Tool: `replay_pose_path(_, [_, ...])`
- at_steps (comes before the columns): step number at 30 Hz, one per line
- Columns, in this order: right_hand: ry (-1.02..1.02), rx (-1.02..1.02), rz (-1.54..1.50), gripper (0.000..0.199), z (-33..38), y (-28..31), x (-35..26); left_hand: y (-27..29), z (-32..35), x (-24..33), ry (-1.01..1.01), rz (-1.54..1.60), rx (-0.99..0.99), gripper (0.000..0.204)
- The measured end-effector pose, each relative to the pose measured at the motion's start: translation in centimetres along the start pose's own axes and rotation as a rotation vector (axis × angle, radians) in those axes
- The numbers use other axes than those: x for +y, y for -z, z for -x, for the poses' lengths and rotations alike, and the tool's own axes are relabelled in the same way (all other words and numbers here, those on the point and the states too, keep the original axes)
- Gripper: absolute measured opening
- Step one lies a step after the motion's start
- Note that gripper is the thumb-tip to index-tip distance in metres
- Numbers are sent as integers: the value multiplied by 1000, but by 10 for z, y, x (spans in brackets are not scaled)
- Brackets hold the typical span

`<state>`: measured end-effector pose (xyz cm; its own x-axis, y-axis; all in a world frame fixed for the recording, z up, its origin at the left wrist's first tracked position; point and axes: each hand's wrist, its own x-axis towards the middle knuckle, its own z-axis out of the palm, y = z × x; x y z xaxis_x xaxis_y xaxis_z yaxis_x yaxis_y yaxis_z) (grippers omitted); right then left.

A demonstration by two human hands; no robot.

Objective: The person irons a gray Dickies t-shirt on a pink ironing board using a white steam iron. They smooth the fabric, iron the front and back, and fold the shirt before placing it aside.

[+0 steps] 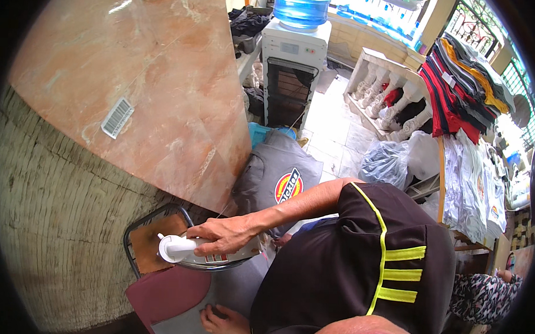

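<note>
The right hand [227,235] is closed around a white bottle [182,248], a little left of the middle of the frame. The fingers wrap over the bottle's body and keep it lying sideways, with its round white top pointing left. Held like that, the top looks ready to aim at the cloth below. The bottle looks smooth and hard, like plastic, with a striped paper label.

The left hand [225,320] is at the bottom edge. It lies flat and open on a grey cloth [234,286], holding nothing. It seems to press the soft cloth down so it stays smooth.

Behind the bottle is a chair [150,245] with a thin, shiny metal frame and a brown seat. A dark red cushion [169,293] sits in the lower left.

A grey shirt [279,176] with a round, bright patch hangs in the middle. A big pink stone slab [152,86], shiny and streaky, fills the upper left, and a rough, ridged wall [53,218] curves below it.
</note>
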<state>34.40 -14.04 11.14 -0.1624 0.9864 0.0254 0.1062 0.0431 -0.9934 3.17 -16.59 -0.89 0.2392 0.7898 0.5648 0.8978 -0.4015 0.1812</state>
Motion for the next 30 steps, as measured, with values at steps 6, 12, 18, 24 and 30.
replay_pose_path(6, [26,51,5,53,14,10,5,-4,2,-3,13,10,28,22])
replay_pose_path(12, [37,105,96,55,22,20,15,-8,3,-8,-42,35,61,25])
replay_pose_path(18, [-2,96,79,55,28,30,-6,16,-9,13,-26,7,-51,26])
replay_pose_path(24, [45,102,128,48,18,19,2,-7,4,-8,52,27,7,24])
replay_pose_path(30, [-295,58,-12,51,22,3,-22,8,-12,1,105,180,24,24])
